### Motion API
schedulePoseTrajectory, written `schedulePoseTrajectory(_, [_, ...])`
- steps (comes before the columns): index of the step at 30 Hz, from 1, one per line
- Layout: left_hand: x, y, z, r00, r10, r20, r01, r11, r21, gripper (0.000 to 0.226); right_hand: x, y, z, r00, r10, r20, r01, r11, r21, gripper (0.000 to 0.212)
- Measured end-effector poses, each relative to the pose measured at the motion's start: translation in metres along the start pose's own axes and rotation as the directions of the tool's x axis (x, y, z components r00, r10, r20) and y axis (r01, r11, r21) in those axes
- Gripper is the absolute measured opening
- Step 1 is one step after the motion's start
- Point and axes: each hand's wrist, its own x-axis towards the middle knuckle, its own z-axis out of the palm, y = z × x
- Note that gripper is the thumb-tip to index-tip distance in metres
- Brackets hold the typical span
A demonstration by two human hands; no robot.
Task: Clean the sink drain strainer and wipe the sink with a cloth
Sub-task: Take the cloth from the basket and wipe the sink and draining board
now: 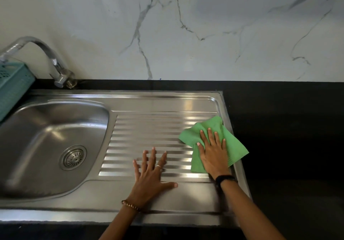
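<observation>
My right hand (214, 154) lies flat, palm down, fingers spread, on the green cloth (234, 146). It presses the cloth rather than grips it. The cloth sits crumpled at the far right end of the ribbed drainboard (149, 128), and one corner hangs past the steel rim onto the black tabletop (288, 128). A black band (224, 178) wraps that wrist.

My left hand (150, 174) rests flat on the drainboard too, empty, fingers splayed wide and the thumb pointing right along the smooth steel below the ribs. It lies near the right hand but apart from it, and it does not touch the cloth. There is a ring (158, 166) on one finger and a beaded bracelet (131, 205) on the wrist.

To the left of my hands the sink (46, 128) bowl is sunk into the same steel sheet. The strainer (73, 157) sits seated in the drain, at the near right part of the bowl floor, well apart from both hands and from the cloth.

Behind the bowl a curved chrome tap (46, 53) rises from the back edge and bends left. A teal basket (13, 83) stands at the left edge of the view, over the bowl's far left corner. A white marble wall (186, 25) with grey veins runs behind it all.
</observation>
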Motion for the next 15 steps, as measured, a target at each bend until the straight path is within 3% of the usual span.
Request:
schedulePoseTrajectory(5, [-0.022, -0.058, -0.026, 0.989, -0.145, -0.018, 0.144, 0.989, -0.039, 0.134, 0.02, -0.02, 0.0, 0.998, 0.066, -0.026, -0.065, 0.997, 0.034, 0.051])
schedulePoseTrajectory(8, [-0.031, -0.079, -0.037, 0.964, -0.266, -0.017, 0.263, 0.959, -0.109, 0.146, 0.012, -0.032, 0.007, 0.998, 0.03, -0.05, -0.027, 0.998, 0.057, 0.05])
schedulePoseTrajectory(15, [-0.028, -0.083, -0.036, 0.944, -0.33, -0.008, 0.326, 0.938, -0.119, 0.142, 0.021, -0.142, 0.036, 0.969, -0.246, 0.026, 0.243, 0.966, 0.088, 0.05])
